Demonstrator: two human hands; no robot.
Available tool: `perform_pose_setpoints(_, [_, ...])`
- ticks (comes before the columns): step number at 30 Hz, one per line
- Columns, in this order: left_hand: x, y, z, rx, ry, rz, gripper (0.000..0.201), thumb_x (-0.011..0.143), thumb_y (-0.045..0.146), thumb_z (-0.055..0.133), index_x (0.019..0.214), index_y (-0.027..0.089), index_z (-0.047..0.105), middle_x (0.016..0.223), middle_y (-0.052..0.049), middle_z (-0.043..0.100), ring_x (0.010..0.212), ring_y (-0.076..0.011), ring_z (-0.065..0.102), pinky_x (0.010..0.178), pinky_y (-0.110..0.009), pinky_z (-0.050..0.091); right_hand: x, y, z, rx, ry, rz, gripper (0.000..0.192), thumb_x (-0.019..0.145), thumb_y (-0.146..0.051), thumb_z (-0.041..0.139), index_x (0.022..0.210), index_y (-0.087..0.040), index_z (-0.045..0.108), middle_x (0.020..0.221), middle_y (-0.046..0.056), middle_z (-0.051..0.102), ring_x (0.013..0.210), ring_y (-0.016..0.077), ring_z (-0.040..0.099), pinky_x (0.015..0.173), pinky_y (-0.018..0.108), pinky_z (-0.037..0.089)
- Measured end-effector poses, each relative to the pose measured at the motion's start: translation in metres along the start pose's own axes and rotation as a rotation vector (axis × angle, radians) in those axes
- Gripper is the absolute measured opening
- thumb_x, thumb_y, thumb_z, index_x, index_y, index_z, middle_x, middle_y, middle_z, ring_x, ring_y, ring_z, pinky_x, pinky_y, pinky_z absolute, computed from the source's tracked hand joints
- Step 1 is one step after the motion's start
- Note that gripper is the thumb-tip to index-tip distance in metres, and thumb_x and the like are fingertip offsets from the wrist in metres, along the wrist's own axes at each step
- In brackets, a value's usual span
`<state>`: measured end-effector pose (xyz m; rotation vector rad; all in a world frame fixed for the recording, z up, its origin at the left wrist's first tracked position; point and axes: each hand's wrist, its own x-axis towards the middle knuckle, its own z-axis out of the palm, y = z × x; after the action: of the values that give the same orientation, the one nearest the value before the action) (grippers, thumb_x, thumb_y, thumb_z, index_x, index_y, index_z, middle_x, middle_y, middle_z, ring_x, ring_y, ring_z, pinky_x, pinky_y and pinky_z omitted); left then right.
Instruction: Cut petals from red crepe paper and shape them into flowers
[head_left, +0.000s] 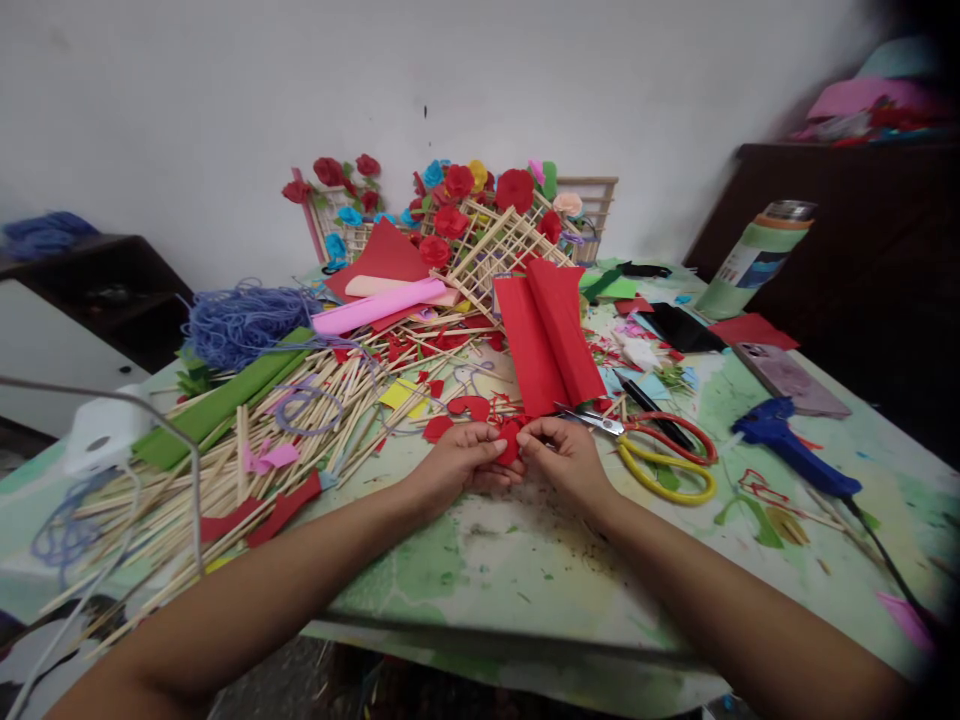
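Between my two hands is a small red paper piece (511,442), rounded in shape. My left hand (472,455) pinches its left side between thumb and fingers. With closed fingertips, my right hand (564,455) grips the right edge of the same piece. Just beyond them lies a folded sheet of red crepe paper (544,335). Scissors (660,455) with one red and one yellow handle rest right of my right hand, beside a black pen (652,408). Red paper scraps (469,407) are scattered near my left hand.
Wooden sticks (225,490) and blue yarn (244,325) cover the left. A blue glue gun (799,445), a phone (787,378) and a green bottle (754,260) stand or lie right. Stick lattices with paper flowers (450,220) lean against the back wall.
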<state>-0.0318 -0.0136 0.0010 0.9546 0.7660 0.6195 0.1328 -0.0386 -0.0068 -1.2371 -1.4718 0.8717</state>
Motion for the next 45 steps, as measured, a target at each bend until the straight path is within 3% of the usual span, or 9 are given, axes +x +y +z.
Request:
perform_pose_setpoints(8, [0.003, 0.0, -0.003, 0.247, 0.105, 0.228, 0.023, 0.065, 0.029, 0.076, 0.073, 0.012, 0.064, 0.066, -0.001, 0.064, 0.058, -0.0091, 0.056, 0.057, -0.02, 0.041, -0.003, -0.002, 0.002, -0.079, -0.057, -0.032, 0.022, 0.076, -0.033, 0.057, 0.066, -0.015, 0.064, 0.061, 0.003, 0.065, 0.055, 0.0134, 0.055, 0.055, 0.024, 0.041])
perform_pose_setpoints(13, [0.006, 0.002, -0.004, 0.177, 0.145, 0.245, 0.019, 0.062, 0.023, 0.077, 0.069, 0.013, 0.062, 0.061, 0.001, 0.061, 0.053, -0.0072, 0.052, 0.054, -0.019, 0.039, 0.0, -0.006, -0.004, -0.202, -0.057, -0.081, 0.024, 0.079, -0.033, 0.053, 0.071, -0.015, 0.066, 0.064, 0.003, 0.066, 0.058, 0.0143, 0.056, 0.058, 0.026, 0.043])
perform_pose_setpoints(16, [0.009, 0.006, -0.008, 0.025, 0.189, 0.248, 0.018, 0.063, 0.02, 0.076, 0.073, 0.013, 0.063, 0.066, 0.0, 0.064, 0.057, -0.0077, 0.056, 0.059, -0.02, 0.043, 0.008, -0.011, -0.037, -0.436, 0.03, -0.175, 0.025, 0.082, -0.035, 0.051, 0.08, -0.016, 0.068, 0.079, 0.006, 0.069, 0.072, 0.0181, 0.061, 0.069, 0.03, 0.045])
perform_pose_setpoints(20, [0.015, 0.013, -0.015, -0.138, 0.281, 0.25, 0.016, 0.065, 0.013, 0.073, 0.077, 0.011, 0.064, 0.074, -0.002, 0.066, 0.065, -0.0073, 0.06, 0.069, -0.02, 0.048, 0.014, -0.006, -0.111, -1.014, 0.275, -0.126, 0.029, 0.082, -0.034, 0.049, 0.093, -0.015, 0.067, 0.088, 0.012, 0.069, 0.081, 0.0246, 0.06, 0.071, 0.035, 0.044])
perform_pose_setpoints(23, [0.018, 0.015, -0.018, -0.19, 0.334, 0.226, 0.013, 0.066, 0.01, 0.072, 0.075, 0.011, 0.062, 0.074, -0.002, 0.065, 0.066, -0.0076, 0.06, 0.069, -0.02, 0.049, 0.01, 0.008, -0.16, -1.3, 0.237, -0.001, 0.032, 0.082, -0.034, 0.049, 0.097, -0.013, 0.067, 0.093, 0.015, 0.068, 0.084, 0.027, 0.06, 0.07, 0.036, 0.043])
perform_pose_setpoints(26, [0.018, 0.015, -0.018, -0.198, 0.349, 0.213, 0.011, 0.067, 0.008, 0.07, 0.074, 0.01, 0.062, 0.073, -0.002, 0.064, 0.064, -0.0069, 0.06, 0.066, -0.018, 0.049, 0.001, 0.023, -0.182, -1.31, 0.163, 0.057, 0.033, 0.081, -0.036, 0.051, 0.098, -0.012, 0.066, 0.091, 0.014, 0.068, 0.079, 0.0256, 0.061, 0.069, 0.036, 0.044])
perform_pose_setpoints(29, [0.017, 0.015, -0.016, -0.204, 0.355, 0.218, 0.011, 0.068, 0.008, 0.07, 0.074, 0.011, 0.062, 0.073, -0.001, 0.064, 0.063, -0.0067, 0.059, 0.063, -0.017, 0.05, -0.007, 0.028, -0.18, -1.196, 0.125, 0.052, 0.033, 0.081, -0.037, 0.05, 0.098, -0.013, 0.066, 0.097, 0.014, 0.068, 0.084, 0.0254, 0.061, 0.072, 0.035, 0.046])
perform_pose_setpoints(36, [0.019, 0.014, -0.018, -0.172, 0.368, 0.209, 0.011, 0.067, 0.007, 0.069, 0.075, 0.011, 0.062, 0.07, 0.0, 0.064, 0.06, -0.0062, 0.059, 0.059, -0.015, 0.049, -0.017, 0.006, -0.138, -1.128, 0.021, -0.04, 0.021, 0.08, -0.024, 0.05, 0.09, -0.018, 0.068, 0.093, 0.01, 0.066, 0.092, 0.0238, 0.058, 0.082, 0.035, 0.044])
perform_pose_setpoints(45, [0.017, 0.014, -0.017, -0.169, 0.357, 0.24, 0.02, 0.066, 0.017, 0.074, 0.08, 0.012, 0.061, 0.072, 0.0, 0.064, 0.061, -0.0064, 0.058, 0.063, -0.018, 0.049, -0.034, 0.018, -0.132, -1.195, -0.101, -0.045, 0.053, 0.064, -0.015, 0.048, 0.116, -0.015, 0.055, 0.114, 0.013, 0.062, 0.103, 0.0266, 0.06, 0.089, 0.039, 0.047])
